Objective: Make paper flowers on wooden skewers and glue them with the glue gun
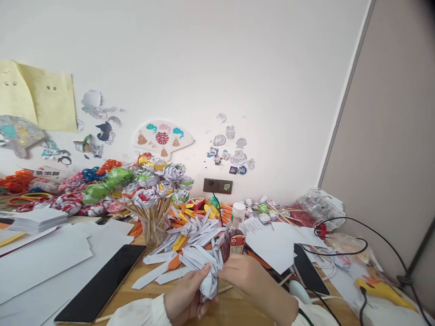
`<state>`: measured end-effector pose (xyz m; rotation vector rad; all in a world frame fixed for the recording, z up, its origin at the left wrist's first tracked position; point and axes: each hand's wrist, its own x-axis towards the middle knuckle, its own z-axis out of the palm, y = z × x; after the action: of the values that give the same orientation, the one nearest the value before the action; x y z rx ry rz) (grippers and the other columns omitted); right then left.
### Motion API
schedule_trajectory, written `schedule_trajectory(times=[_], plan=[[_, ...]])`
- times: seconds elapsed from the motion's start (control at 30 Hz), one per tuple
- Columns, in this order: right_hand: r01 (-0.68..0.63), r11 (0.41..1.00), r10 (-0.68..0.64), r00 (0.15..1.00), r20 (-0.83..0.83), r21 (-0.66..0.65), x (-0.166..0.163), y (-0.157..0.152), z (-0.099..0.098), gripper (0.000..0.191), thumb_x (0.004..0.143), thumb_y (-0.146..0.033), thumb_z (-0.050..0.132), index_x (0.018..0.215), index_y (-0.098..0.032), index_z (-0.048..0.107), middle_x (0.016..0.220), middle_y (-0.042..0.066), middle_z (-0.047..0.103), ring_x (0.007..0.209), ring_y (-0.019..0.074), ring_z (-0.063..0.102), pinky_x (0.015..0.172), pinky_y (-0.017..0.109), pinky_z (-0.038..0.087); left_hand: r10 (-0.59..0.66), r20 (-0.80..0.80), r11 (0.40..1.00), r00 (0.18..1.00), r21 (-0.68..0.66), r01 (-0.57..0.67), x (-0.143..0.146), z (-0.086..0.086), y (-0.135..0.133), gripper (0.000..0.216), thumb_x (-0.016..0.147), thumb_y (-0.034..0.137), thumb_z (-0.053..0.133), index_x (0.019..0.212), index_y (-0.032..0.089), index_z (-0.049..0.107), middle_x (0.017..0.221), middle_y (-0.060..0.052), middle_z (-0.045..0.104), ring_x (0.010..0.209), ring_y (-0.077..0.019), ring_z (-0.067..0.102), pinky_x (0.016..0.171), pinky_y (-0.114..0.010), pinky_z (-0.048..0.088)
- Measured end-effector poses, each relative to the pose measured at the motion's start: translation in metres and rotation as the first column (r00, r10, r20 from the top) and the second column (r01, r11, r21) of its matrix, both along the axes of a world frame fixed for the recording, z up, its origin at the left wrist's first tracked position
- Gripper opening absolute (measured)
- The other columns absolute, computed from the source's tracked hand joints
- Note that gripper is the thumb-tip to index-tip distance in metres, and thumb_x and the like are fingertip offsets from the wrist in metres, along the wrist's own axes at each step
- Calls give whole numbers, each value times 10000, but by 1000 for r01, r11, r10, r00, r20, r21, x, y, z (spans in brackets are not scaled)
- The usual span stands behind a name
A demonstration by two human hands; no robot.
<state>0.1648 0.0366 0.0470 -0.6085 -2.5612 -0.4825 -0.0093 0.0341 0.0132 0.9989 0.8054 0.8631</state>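
Observation:
My left hand (186, 292) is closed around a white folded-paper flower (208, 284) low in the middle of the head view. At the flower's right edge, my right hand (243, 276) is closed with bent fingers; its fingertips are partly hidden, so what they pinch cannot be made out. A thin wooden stick (224, 289) shows just below that hand. Folded white paper strips (195, 256) lie heaped behind the flower, with orange and yellow ones among them. Close behind my right hand stands a glass bottle (235, 235) with a white cap and red label.
A clear container (152, 233) holds several paper flowers on sticks. To the left lie a black tablet (102, 283) and paper sheets (44, 262). On the right are a phone (311, 269), a black cable (353, 222) and a yellow glue gun (384, 292). A wall closes off the back.

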Motion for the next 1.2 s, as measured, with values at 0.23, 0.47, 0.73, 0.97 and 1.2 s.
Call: schedule_trajectory(times=[0.23, 0.47, 0.73, 0.97, 1.2], plan=[[-17, 996, 10, 997, -82, -90, 0, -3, -11, 173, 947, -166, 385, 958, -164, 558, 813, 24, 603, 752, 139, 515, 670, 242, 426, -19, 19, 1000, 1000, -12, 19, 0, 7, -4, 580, 525, 706, 637, 589, 136, 549, 465, -24, 630, 263, -41, 410, 265, -155, 270], [23, 994, -17, 998, -56, 106, -4, -21, 9, 223, 950, -138, 355, 934, -105, 575, 767, 57, 586, 700, 162, 490, 612, 265, 415, -61, 51, 998, 997, -10, 62, -3, 13, -6, 559, 539, 684, 652, 587, 133, 570, 493, -19, 628, 272, -41, 410, 275, -160, 297], [35, 960, -7, 995, -102, 278, -6, -24, 6, 258, 945, -105, 320, 921, -99, 577, 688, 47, 571, 616, 157, 469, 552, 284, 369, -99, 99, 995, 990, 3, 99, -4, 12, -6, 527, 607, 653, 633, 605, 130, 567, 510, -32, 628, 279, -49, 431, 284, -161, 315], [68, 918, -4, 987, -163, 390, -10, -28, 6, 262, 932, -106, 315, 871, -117, 569, 612, 17, 533, 552, 147, 433, 508, 289, 286, -143, 146, 990, 979, 32, 140, -3, 16, -11, 535, 628, 665, 605, 618, 130, 591, 493, -19, 614, 270, -47, 420, 298, -167, 313], [164, 876, -104, 983, -153, 454, -15, -32, 9, 189, 887, -114, 371, 859, -160, 553, 615, 3, 519, 518, 140, 439, 488, 286, 243, -183, 171, 982, 968, 75, 173, -4, 19, -16, 563, 677, 680, 543, 484, 151, 559, 316, 35, 457, 272, -66, 389, 323, -182, 304]])
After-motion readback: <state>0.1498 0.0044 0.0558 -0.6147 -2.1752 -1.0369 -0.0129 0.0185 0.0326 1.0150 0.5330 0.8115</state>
